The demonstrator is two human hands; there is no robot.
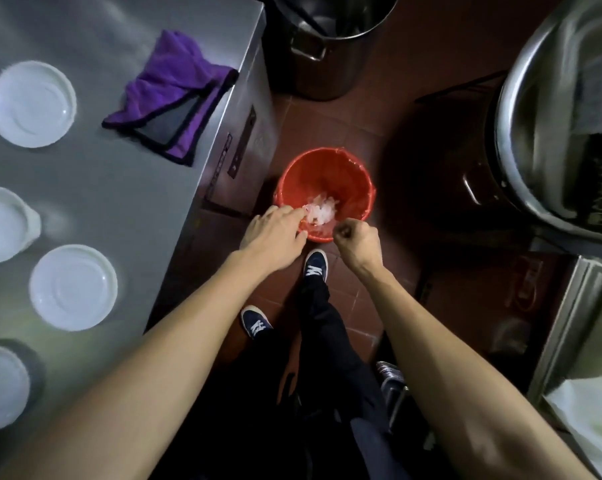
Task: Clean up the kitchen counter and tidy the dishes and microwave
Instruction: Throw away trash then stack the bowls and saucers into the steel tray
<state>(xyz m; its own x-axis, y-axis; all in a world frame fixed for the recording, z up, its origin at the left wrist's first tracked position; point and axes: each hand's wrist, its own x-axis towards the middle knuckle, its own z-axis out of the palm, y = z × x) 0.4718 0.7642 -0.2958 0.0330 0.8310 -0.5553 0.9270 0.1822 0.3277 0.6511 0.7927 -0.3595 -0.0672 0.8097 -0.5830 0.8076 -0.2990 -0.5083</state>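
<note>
Crumpled white scraps (322, 211) lie in the red bin (356, 181) (lined with red plastic); left hand (275, 233) hangs relaxed over its rim, right hand (356, 242) is clenched, apparently holding nothing.

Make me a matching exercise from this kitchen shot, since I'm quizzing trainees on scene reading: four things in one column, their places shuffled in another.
Things:
1. purple cloth
2. red bin
3. white tissue
4. large steel pot

Places:
A. inside the bin
B. on the floor below both hands
C. on the floor beyond the counter's far end
D. near the counter's edge

Pairs: 1-D, 2-B, 3-A, 4-C
</note>
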